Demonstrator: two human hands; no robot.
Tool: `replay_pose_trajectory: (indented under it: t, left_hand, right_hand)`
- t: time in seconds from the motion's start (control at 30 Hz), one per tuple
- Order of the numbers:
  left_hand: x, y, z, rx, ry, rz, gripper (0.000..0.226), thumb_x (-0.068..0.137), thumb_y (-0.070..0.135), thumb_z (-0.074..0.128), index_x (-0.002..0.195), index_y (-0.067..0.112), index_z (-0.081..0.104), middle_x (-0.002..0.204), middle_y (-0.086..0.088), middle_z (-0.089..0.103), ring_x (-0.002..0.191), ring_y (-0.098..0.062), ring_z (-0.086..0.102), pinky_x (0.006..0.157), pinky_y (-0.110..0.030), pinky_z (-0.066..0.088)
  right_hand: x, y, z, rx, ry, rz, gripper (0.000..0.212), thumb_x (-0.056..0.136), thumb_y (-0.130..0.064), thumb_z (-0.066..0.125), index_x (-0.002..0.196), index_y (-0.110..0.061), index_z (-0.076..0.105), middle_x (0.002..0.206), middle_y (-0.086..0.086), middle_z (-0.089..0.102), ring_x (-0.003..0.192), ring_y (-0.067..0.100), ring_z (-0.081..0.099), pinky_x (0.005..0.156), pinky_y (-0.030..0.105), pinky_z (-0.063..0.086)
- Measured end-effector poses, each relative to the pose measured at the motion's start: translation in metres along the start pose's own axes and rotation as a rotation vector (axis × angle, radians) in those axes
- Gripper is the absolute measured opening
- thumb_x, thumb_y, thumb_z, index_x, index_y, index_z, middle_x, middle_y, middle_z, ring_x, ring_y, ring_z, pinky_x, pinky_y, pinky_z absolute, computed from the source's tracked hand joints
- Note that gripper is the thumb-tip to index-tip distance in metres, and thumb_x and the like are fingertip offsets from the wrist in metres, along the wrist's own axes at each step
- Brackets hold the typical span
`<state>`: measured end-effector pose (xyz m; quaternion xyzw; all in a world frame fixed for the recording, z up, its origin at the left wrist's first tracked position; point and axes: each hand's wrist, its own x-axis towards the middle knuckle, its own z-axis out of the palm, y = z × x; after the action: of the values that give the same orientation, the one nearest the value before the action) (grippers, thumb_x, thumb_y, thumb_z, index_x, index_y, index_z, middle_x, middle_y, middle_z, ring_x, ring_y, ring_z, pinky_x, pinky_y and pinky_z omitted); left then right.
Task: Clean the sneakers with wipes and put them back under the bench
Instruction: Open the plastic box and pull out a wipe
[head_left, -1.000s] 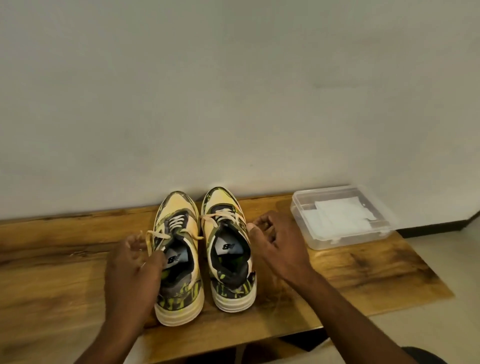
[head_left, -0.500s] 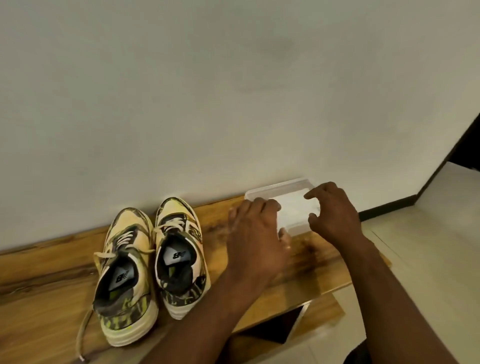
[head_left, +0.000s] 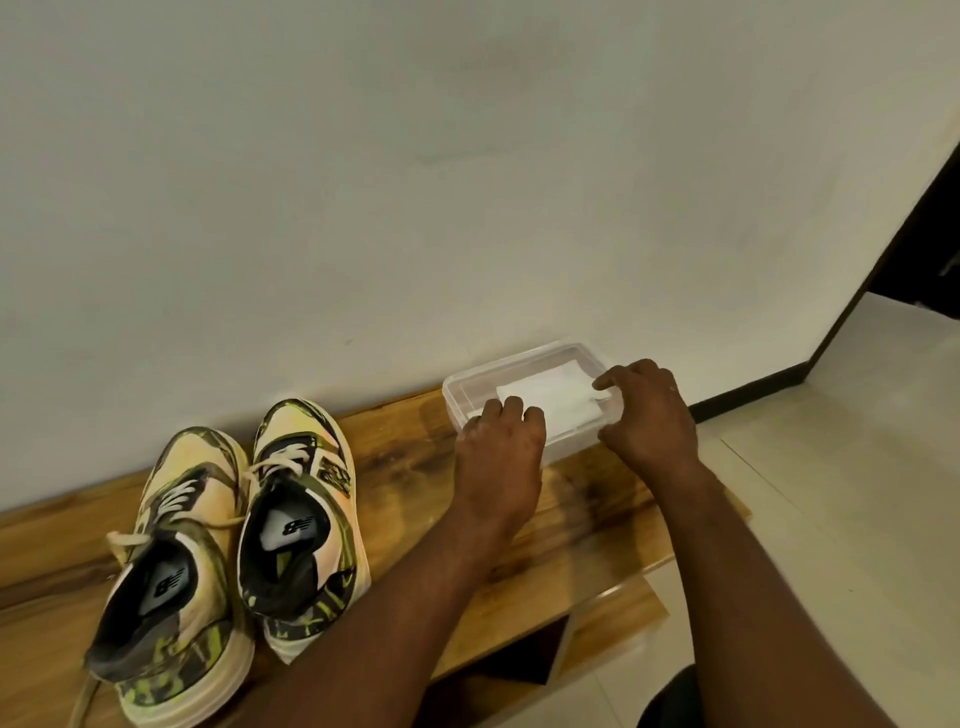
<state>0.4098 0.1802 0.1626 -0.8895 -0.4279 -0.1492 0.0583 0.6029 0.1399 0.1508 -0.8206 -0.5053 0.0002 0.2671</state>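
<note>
Two yellow-and-green camouflage sneakers stand side by side on the wooden bench (head_left: 582, 514), toes to the wall: the left sneaker (head_left: 171, 571) and the right sneaker (head_left: 306, 514). To their right sits a clear plastic wipes box (head_left: 467, 378) without a lid, holding white wipes (head_left: 550, 392). My left hand (head_left: 498, 457) curls its fingers over the box's near rim. My right hand (head_left: 649, 415) is at the box's right end, with fingertips on the top wipe and the thumb outside the wall. No wipe is lifted.
The bench stands against a pale wall and ends just right of the box. Below its front edge is a dark open space (head_left: 519, 660). Light tiled floor (head_left: 831, 493) lies to the right, with a dark doorway (head_left: 924, 249) beyond.
Both hands left the sneakers and moved right to the wipes box. My view swung right, so the sneakers now sit at the lower left.
</note>
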Motion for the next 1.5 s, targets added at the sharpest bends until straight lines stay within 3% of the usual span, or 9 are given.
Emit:
replay_pose_trajectory:
  t: [0.17,0.3,0.5,0.93,1.07,1.17,1.37,1.43,1.5]
  left_hand:
    - [0.000,0.001,-0.002,0.075,-0.010,0.018,0.039,0.050,0.023,0.103,0.081,0.015,0.080,0.078,-0.005,0.073,0.068,-0.024,0.070,0.050,-0.036,0.058]
    - [-0.001,0.003,-0.001,0.097,-0.037,0.022,0.040,0.054,0.019,0.102,0.088,0.010,0.083,0.084,-0.010,0.078,0.071,-0.028,0.074,0.055,-0.043,0.062]
    - [-0.001,0.000,-0.005,0.087,0.001,0.105,0.039,0.044,0.016,0.106,0.074,0.008,0.082,0.064,-0.009,0.073,0.052,-0.026,0.071,0.048,-0.038,0.060]
    - [0.000,-0.003,-0.010,0.121,0.022,0.216,0.044,0.038,0.019,0.108,0.071,0.006,0.082,0.060,-0.010,0.071,0.048,-0.025,0.069,0.044,-0.037,0.058]
    - [-0.002,-0.009,-0.012,0.113,-0.039,0.212,0.024,0.071,0.023,0.096,0.088,0.012,0.083,0.079,-0.005,0.078,0.067,-0.022,0.076,0.062,-0.035,0.062]
    - [-0.002,-0.011,-0.012,0.119,-0.036,0.218,0.026,0.094,0.026,0.076,0.115,0.010,0.077,0.107,-0.008,0.078,0.093,-0.024,0.076,0.082,-0.038,0.061]
    - [-0.006,-0.021,-0.002,0.078,-0.042,0.186,0.050,0.093,0.023,0.075,0.139,0.011,0.063,0.132,-0.008,0.070,0.113,-0.026,0.071,0.090,-0.045,0.061]
    - [-0.008,-0.025,0.001,0.017,-0.023,0.164,0.053,0.092,0.021,0.075,0.143,0.012,0.060,0.138,-0.008,0.066,0.122,-0.027,0.067,0.092,-0.047,0.060]
    - [-0.011,-0.025,0.002,-0.082,0.019,0.106,0.063,0.090,0.022,0.076,0.148,0.015,0.054,0.148,-0.008,0.060,0.138,-0.029,0.056,0.106,-0.048,0.052]
  right_hand:
    - [0.004,-0.002,0.002,0.018,-0.001,0.047,0.063,0.069,0.003,0.087,0.122,-0.020,0.063,0.129,0.004,0.054,0.122,0.025,0.049,0.094,0.038,0.055]
    - [0.003,-0.011,0.002,-0.047,-0.004,0.052,0.062,0.068,0.001,0.088,0.123,-0.018,0.065,0.128,0.003,0.054,0.124,0.025,0.049,0.092,0.040,0.057]
    - [0.003,-0.014,0.004,0.002,-0.008,0.098,0.061,0.068,-0.003,0.092,0.123,-0.015,0.069,0.122,0.003,0.056,0.122,0.025,0.053,0.096,0.042,0.056]
    - [0.004,-0.021,0.006,0.087,-0.012,0.132,0.062,0.067,-0.003,0.093,0.122,-0.011,0.065,0.118,0.005,0.057,0.120,0.024,0.052,0.096,0.036,0.054]
    - [0.005,-0.023,0.006,0.107,0.014,0.164,0.057,0.073,-0.002,0.090,0.122,-0.012,0.064,0.120,0.007,0.058,0.117,0.024,0.057,0.098,0.038,0.054]
    - [0.004,-0.029,0.003,0.114,0.021,0.179,0.055,0.075,0.001,0.088,0.122,-0.012,0.064,0.121,0.009,0.058,0.117,0.026,0.059,0.100,0.039,0.054]
    - [0.006,-0.030,-0.005,0.002,-0.023,0.119,0.066,0.070,-0.005,0.090,0.130,-0.017,0.066,0.128,0.008,0.052,0.122,0.028,0.051,0.096,0.042,0.054]
    - [0.008,-0.027,-0.010,-0.046,-0.058,0.127,0.078,0.069,-0.017,0.091,0.140,-0.020,0.056,0.133,0.010,0.046,0.125,0.031,0.046,0.099,0.046,0.051]
    - [0.011,-0.028,-0.017,-0.050,-0.143,0.201,0.089,0.069,-0.026,0.091,0.144,-0.021,0.043,0.134,0.013,0.046,0.125,0.033,0.048,0.103,0.051,0.050]
